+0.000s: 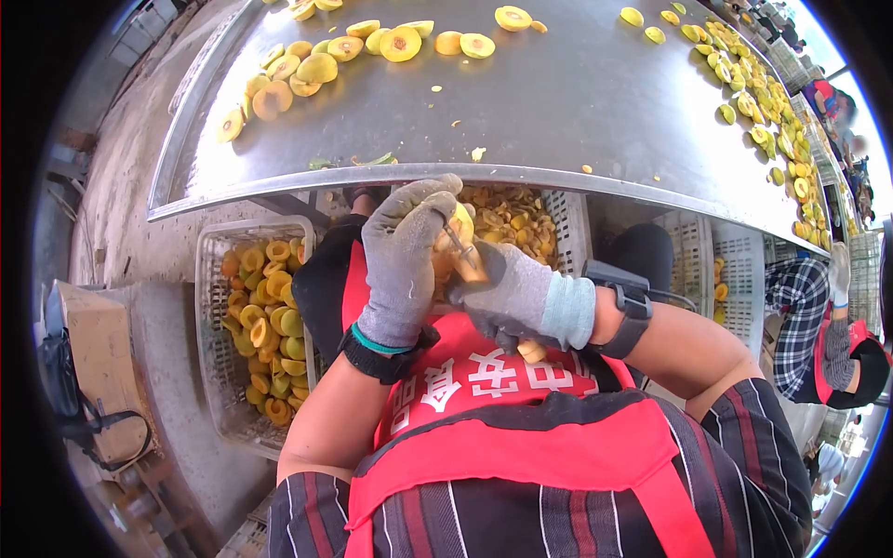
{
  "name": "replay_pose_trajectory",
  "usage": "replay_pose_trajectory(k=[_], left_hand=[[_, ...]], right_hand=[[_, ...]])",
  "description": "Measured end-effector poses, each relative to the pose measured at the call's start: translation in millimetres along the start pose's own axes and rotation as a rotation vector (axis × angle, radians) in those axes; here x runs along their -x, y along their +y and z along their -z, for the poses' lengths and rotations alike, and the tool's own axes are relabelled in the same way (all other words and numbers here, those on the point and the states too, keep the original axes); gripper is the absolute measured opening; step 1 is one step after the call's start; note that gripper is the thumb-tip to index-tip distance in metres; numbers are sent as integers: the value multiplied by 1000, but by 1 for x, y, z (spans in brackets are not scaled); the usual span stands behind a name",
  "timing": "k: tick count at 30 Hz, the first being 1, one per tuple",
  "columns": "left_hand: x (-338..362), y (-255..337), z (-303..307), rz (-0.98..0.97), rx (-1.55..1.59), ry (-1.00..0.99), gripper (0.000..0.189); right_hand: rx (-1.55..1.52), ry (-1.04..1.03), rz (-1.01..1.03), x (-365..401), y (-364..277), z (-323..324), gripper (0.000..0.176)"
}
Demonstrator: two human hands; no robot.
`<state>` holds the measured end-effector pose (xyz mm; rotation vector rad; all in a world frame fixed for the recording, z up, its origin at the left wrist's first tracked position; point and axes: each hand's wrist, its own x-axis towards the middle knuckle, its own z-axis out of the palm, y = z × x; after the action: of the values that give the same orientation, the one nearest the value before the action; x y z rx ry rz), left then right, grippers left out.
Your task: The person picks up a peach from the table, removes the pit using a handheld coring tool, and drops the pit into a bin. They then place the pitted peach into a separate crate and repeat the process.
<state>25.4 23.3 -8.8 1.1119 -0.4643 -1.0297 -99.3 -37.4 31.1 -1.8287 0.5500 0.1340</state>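
In a grey knit glove, my left hand [405, 256] is closed around a yellow peach half [461, 221], mostly hidden by the fingers. My right hand [507, 293], gloved too, grips a wooden-handled pitting tool [472, 267]. The tool's thin metal end meets the peach, and the handle's butt sticks out below my fist. Both hands are close together in front of my red apron [493, 377], just short of the metal table [549, 102]. Beneath them, a crate of cut peach pieces [521, 223] shows in part.
Peach halves [316, 68] lie along the table's far left, and many more [744, 88] line its right side. A plastic crate [206, 307] full of halves stands at my left. A cardboard box [102, 363] is farther left. At right, a person in a checked sleeve [798, 321] sits nearby.
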Motion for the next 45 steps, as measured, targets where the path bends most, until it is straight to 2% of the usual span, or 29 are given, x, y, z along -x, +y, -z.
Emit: replay_pose_trajectory(k=[1, 2, 5, 7, 8, 9, 11, 13, 16, 17, 18, 19, 20, 22, 23, 25, 28, 29, 31, 32, 34, 36, 38, 39, 40, 41, 42, 44, 45], left_hand=[[0, 0, 0, -73, 34, -14, 26], [0, 0, -1, -146, 67, -30, 26], [1, 6, -3, -114, 90, -58, 26], [-3, 0, -4, -83, 38, -29, 26], [-6, -3, -3, -54, -16, 1, 27], [-8, -6, -1, -105, 75, 8, 19], [-7, -8, -2, -140, 104, 8, 19], [-5, -5, -6, -182, 137, 10, 19], [-4, 3, -8, -175, 130, 6, 18], [-8, 7, -6, -144, -37, -62, 20], [-10, 10, -5, -110, -202, -131, 22], [-9, 14, -5, -42, -165, -152, 21], [-8, 16, -7, -42, -164, -152, 21], [-8, 16, -14, -53, -153, -100, 21], [-8, 16, -18, -56, -151, -102, 21], [-7, 13, -24, -147, -88, -23, 21], [-3, 10, -26, -263, -65, 40, 21], [-4, 10, -25, -263, -69, 41, 21], [-7, 9, -23, -272, -55, -28, 21], [-8, 10, -19, -273, -56, -27, 21], [-9, 13, -7, 29, 183, -250, 23], [-6, 12, -3, 31, 193, -287, 25], [-8, 5, -3, 35, 206, -324, 26], [-13, -4, -2, 80, 302, -208, 27], [-15, -11, -1, 124, 396, -89, 28], [-10, -13, 0, 116, 454, -16, 30], [-5, -8, 5, 82, 503, -123, 33], [-15, -13, 10, -63, 432, 5, 36], [-16, -12, 20, -83, 397, -103, 36]], right_hand=[[-365, -89, -317, 3, -11, 4, 18], [-366, -90, -316, 5, -15, 6, 18], [-476, -111, -365, 5, -13, 4, 17], [-211, 82, -140, -1, -2, -6, 16], [-210, 79, -138, -5, -1, -7, 16], [-234, 47, -182, -8, -1, -7, 17], [-260, 16, -231, -5, -2, -5, 18], [-646, -37, -292, 4, -7, 1, 18], [-432, -22, -346, 2, -13, 2, 25], [-432, -25, -346, 2, -9, 2, 25], [-246, 11, -188, 3, -1, 3, 24], [-56, 45, -30, 2, 6, 3, 24], [-56, 45, -31, -1, 15, -2, 24], [68, 227, 169, -7, 23, -11, 24], [71, 229, 169, -4, 22, -12, 24], [-408, 201, -82, 3, 5, -13, 20], [-470, 13, -88, 3, 9, -11, 15], [-473, 11, -86, 5, 5, -10, 15], [-851, -16, -231, 13, -7, -3, 13], [-851, -16, -230, 15, -7, -1, 13], [-936, -147, -228, 19, -5, 6, 13], [-1032, -210, -253, 21, 1, 6, 14], [-1228, -424, -242, 22, 3, 3, 14], [-1015, -532, -270, 26, -7, 0, 15], [-869, -515, -174, 32, -29, -6, 17], [-894, -400, -217, 33, -36, -1, 18], [-918, -276, -251, 31, -40, 6, 20], [-953, -270, -162, 33, -18, 17, 18], [-863, -248, -165, 36, -8, 18, 21]])
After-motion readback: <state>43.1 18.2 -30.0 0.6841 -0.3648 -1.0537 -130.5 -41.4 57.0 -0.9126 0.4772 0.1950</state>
